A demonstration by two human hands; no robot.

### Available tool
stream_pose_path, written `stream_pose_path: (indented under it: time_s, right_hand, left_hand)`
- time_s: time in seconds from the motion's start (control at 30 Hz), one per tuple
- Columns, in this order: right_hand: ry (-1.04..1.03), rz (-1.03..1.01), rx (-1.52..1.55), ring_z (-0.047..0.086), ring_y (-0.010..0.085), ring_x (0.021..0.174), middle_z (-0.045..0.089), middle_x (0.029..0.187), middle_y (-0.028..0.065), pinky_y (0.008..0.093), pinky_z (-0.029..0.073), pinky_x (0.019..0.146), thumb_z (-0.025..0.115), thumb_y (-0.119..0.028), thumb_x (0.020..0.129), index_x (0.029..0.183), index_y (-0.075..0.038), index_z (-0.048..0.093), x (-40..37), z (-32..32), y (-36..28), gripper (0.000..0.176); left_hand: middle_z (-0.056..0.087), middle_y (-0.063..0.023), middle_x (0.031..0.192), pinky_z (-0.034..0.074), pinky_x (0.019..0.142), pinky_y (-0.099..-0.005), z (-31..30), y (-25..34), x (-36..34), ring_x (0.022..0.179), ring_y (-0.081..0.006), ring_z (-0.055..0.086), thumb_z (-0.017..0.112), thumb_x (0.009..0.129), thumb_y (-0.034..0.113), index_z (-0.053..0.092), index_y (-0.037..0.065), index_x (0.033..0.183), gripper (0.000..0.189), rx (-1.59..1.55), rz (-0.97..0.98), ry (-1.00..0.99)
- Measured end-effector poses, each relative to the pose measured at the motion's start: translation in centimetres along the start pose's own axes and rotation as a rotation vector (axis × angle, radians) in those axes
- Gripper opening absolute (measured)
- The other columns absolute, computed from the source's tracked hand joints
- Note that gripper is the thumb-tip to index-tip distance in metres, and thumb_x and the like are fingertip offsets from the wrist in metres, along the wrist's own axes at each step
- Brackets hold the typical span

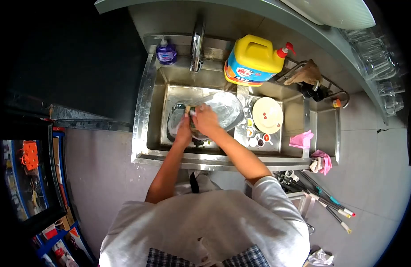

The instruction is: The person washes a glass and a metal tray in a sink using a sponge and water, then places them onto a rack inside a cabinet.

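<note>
In the left basin of the steel sink, my left hand and my right hand are close together, fingers closed. Between them shows a small yellowish and dark green piece; its kind is mostly hidden by my fingers. Around and beyond my hands lies a large clear, glassy vessel, wet and shiny, reaching right toward the basin divider. Dark scraps lie on the basin floor just below my hands. The faucet stands behind them.
A yellow detergent jug with a red pump and a purple soap bottle stand along the back. In the right basin sit a cream plate and several small cups. Pink cloths hang at right. A shelf overhangs with glasses.
</note>
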State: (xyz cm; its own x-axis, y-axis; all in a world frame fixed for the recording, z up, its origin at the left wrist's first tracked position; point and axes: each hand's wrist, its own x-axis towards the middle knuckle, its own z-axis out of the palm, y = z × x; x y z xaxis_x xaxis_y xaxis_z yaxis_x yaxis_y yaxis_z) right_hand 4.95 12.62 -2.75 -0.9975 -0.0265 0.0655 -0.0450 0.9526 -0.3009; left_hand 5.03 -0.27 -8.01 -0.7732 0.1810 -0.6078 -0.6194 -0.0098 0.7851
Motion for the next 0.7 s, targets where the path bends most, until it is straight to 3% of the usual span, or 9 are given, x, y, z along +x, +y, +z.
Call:
stream_pose_path:
  time_s: [0.07, 0.17, 0.3, 0.4, 0.43, 0.53, 0.57, 0.67, 0.7]
  right_hand:
    - [-0.061, 0.096, -0.117, 0.057, 0.0351, 0.1, 0.057, 0.106, 0.0216, 0.0421, 0.052, 0.076, 0.056, -0.024, 0.083, 0.102, 0.001, 0.057, 0.5, -0.3, 1.1, 0.032]
    - [-0.12, 0.377, -0.132, 0.055, 0.0385, 0.1, 0.055, 0.108, 0.0224, 0.044, 0.05, 0.082, 0.057, -0.027, 0.083, 0.106, 0.003, 0.054, 3.1, 0.7, 3.5, 0.038]
    - [-0.079, 0.296, 0.148, 0.052, 0.0417, 0.101, 0.05, 0.113, 0.0232, 0.0468, 0.047, 0.085, 0.061, -0.029, 0.079, 0.109, 0.0, 0.051, 3.9, 2.4, -0.5, 0.043]
    - [0.018, 0.062, 0.191, 0.049, 0.0395, 0.099, 0.049, 0.109, 0.0192, 0.046, 0.045, 0.083, 0.065, -0.023, 0.075, 0.108, -0.004, 0.053, 2.9, 3.6, -2.3, 0.041]
    - [-0.002, -0.006, 0.214, 0.049, 0.0388, 0.099, 0.049, 0.109, 0.0182, 0.0456, 0.044, 0.082, 0.065, -0.023, 0.074, 0.108, -0.005, 0.054, 2.4, 4.1, -2.0, 0.039]
    - [-0.098, -0.165, 0.198, 0.05, 0.0342, 0.096, 0.051, 0.107, 0.0135, 0.0442, 0.041, 0.08, 0.065, -0.023, 0.073, 0.104, -0.012, 0.06, 0.3, 1.6, -1.2, 0.033]
    - [-0.12, -0.117, 0.109, 0.049, 0.0335, 0.096, 0.051, 0.106, 0.0132, 0.0441, 0.041, 0.079, 0.065, -0.023, 0.073, 0.104, -0.012, 0.06, 0.0, 0.6, -0.8, 0.034]
    - [-0.018, 0.054, -0.127, 0.049, 0.0327, 0.096, 0.053, 0.101, 0.0132, 0.0437, 0.04, 0.079, 0.065, -0.021, 0.071, 0.102, -0.008, 0.06, 0.7, -0.4, 2.3, 0.033]
    - [0.051, 0.129, -0.1, 0.049, 0.0332, 0.096, 0.053, 0.1, 0.0142, 0.0435, 0.04, 0.079, 0.065, -0.021, 0.071, 0.099, -0.006, 0.06, 0.9, -1.2, 2.9, 0.032]
  left_hand:
    - [0.049, -0.0179, 0.127, 0.037, 0.098, -0.0362, 0.7, -0.2, -1.4, 0.115, -0.0274, 0.047, 0.038, 0.091, 0.062, 0.034, -0.002, 0.137, 0.079, -0.232, 0.108, -0.046]
    - [0.049, -0.0156, 0.126, 0.047, 0.084, -0.0319, 0.7, 2.0, -2.9, 0.105, -0.0239, 0.053, 0.037, 0.094, 0.056, 0.035, 0.001, 0.136, 0.07, 0.0, 0.05, 0.054]
    - [0.054, -0.0104, 0.117, 0.049, 0.069, -0.0263, -1.0, 2.1, 0.5, 0.098, -0.0199, 0.054, 0.037, 0.096, 0.051, 0.041, 0.004, 0.131, 0.059, -0.139, 0.222, -0.126]
    - [0.049, -0.0088, 0.126, 0.045, 0.084, -0.0328, -2.8, 2.1, 2.8, 0.107, -0.0213, 0.051, 0.036, 0.095, 0.055, 0.04, 0.005, 0.133, 0.063, -0.082, 0.103, -0.029]
    - [0.055, -0.0066, 0.112, 0.045, 0.074, -0.0297, -2.6, 1.5, 3.7, 0.093, -0.0181, 0.053, 0.041, 0.097, 0.046, 0.041, 0.005, 0.131, 0.053, -0.261, 0.229, 0.042]
    - [0.055, -0.0061, 0.113, 0.044, 0.079, -0.0324, -3.8, 0.1, 5.1, 0.095, -0.0191, 0.052, 0.044, 0.096, 0.043, 0.04, 0.005, 0.131, 0.051, -0.371, -0.007, 0.178]
    - [0.055, -0.0061, 0.117, 0.044, 0.082, -0.0352, -3.0, 2.8, 2.6, 0.101, -0.0208, 0.052, 0.052, 0.095, 0.03, 0.041, 0.006, 0.131, 0.045, -0.407, -0.081, 0.246]
    - [0.055, -0.0062, 0.119, 0.045, 0.085, -0.0359, -4.2, -0.6, 4.1, 0.105, -0.021, 0.052, 0.061, 0.088, 0.012, 0.042, 0.007, 0.129, 0.045, -0.3, 0.11, 0.09]
    - [0.055, -0.0058, 0.119, 0.046, 0.085, -0.0353, -4.0, -0.2, 3.5, 0.107, -0.0204, 0.052, 0.065, 0.08, -0.004, 0.044, 0.01, 0.127, 0.053, -0.504, 0.06, 0.095]
